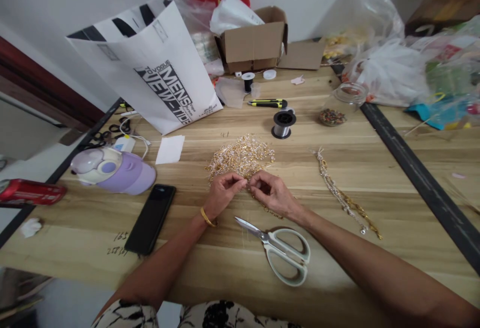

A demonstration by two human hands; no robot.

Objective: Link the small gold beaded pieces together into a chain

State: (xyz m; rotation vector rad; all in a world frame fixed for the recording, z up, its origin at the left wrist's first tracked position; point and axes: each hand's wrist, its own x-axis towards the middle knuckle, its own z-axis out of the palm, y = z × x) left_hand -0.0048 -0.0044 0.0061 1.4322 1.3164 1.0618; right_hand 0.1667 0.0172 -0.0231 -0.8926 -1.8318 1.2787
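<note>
My left hand (224, 194) and my right hand (275, 195) meet fingertip to fingertip at the near edge of a pile of small gold and clear beads (243, 155). Thumb and forefinger are pinched on both hands. From under the right hand a thin gold bead chain (274, 213) trails over the table, its upper end hidden in the fingers. Whatever the left fingertips pinch is too small to make out. Scissors (287, 253) with pale handles lie just below the hands, blades toward the left wrist.
Right of the hands lie silver and gold chains (343, 195). Behind the beads stand a wire spool (283, 124), a utility knife (268, 103) and a jar of beads (343, 103). At left are a phone (151, 218), a purple bottle (123, 170) and a paper bag (150, 68).
</note>
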